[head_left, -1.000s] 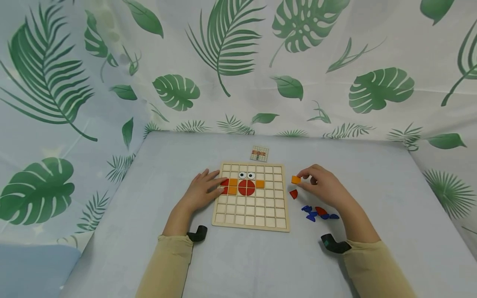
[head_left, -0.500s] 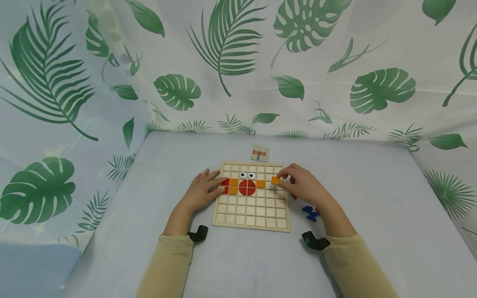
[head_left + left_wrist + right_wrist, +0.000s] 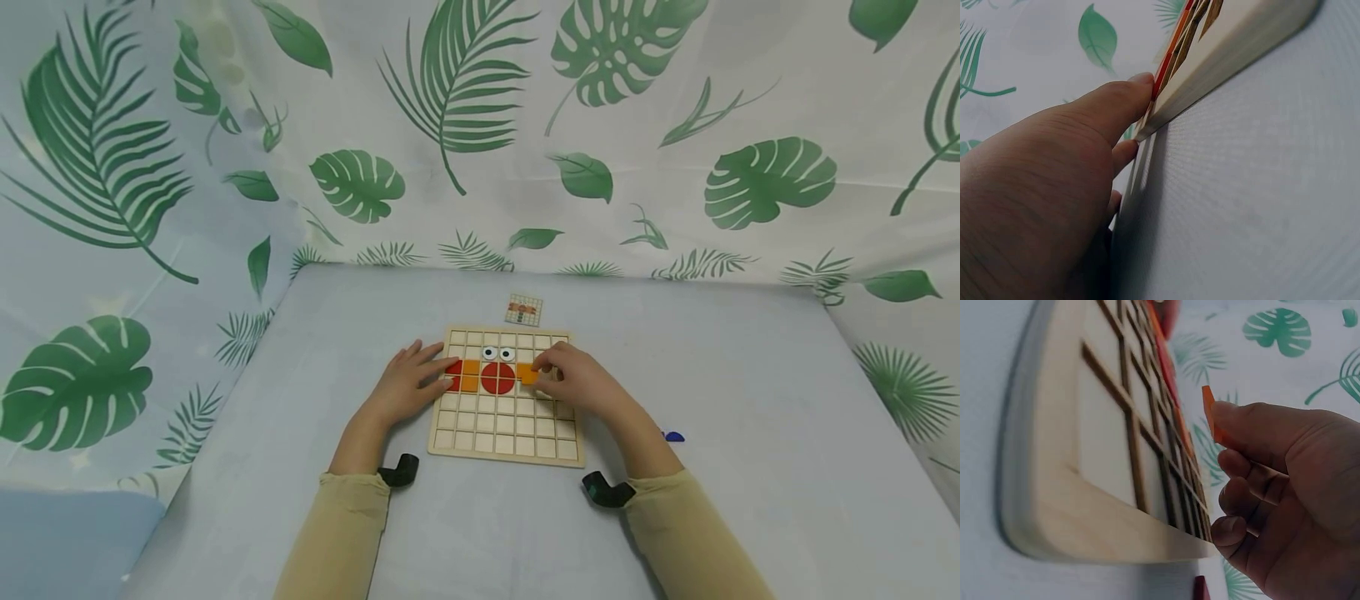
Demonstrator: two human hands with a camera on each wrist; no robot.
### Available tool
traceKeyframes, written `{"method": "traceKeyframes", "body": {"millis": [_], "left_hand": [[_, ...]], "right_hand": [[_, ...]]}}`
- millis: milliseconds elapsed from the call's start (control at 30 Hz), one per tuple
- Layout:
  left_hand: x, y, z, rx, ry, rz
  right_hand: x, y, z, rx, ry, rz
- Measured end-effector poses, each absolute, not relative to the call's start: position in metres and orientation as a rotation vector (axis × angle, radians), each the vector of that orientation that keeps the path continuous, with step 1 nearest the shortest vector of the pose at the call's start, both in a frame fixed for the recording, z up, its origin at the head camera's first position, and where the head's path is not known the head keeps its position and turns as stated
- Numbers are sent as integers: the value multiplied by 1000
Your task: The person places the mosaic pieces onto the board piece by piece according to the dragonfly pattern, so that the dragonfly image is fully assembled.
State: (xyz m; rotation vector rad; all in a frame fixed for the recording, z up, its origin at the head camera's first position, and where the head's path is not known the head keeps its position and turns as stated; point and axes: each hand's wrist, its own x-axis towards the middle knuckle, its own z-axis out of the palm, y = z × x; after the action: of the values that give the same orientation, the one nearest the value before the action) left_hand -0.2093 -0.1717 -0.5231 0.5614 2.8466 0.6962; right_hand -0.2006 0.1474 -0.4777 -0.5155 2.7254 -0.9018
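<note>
My left hand (image 3: 405, 387) rests on the left edge of a wooden grid board (image 3: 495, 427), its fingers extended. Its fingertips touch red tiles (image 3: 453, 382) there; in the left wrist view the thumb (image 3: 1125, 100) lies along the board's side. Thumb and index finger of my right hand (image 3: 585, 382) pinch an orange square tile (image 3: 1209, 412), held just above the board right of the red circle (image 3: 497, 378). In the head view this tile overlaps the orange tile seated there. Two eye tiles (image 3: 498, 353) sit above the circle, and orange tiles (image 3: 470, 375) to its left.
A small pattern card (image 3: 523, 310) lies behind the board. A blue piece (image 3: 675, 437) shows beyond my right forearm, which hides other loose pieces. A dark red piece (image 3: 1200, 587) lies beside the board in the right wrist view. Leaf-printed cloth (image 3: 465, 108) hangs behind the table.
My right hand has carried the orange tile leftward from beside the board to over the cells right of the red circle. The left hand has stayed in place.
</note>
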Motion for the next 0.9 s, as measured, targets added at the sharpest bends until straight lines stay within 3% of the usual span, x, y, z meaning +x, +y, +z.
{"method": "traceKeyframes", "body": {"millis": [900], "left_hand": [[-208, -172, -523, 575, 2849, 711]], "right_hand": [[-194, 138, -496, -485, 2740, -840]]}}
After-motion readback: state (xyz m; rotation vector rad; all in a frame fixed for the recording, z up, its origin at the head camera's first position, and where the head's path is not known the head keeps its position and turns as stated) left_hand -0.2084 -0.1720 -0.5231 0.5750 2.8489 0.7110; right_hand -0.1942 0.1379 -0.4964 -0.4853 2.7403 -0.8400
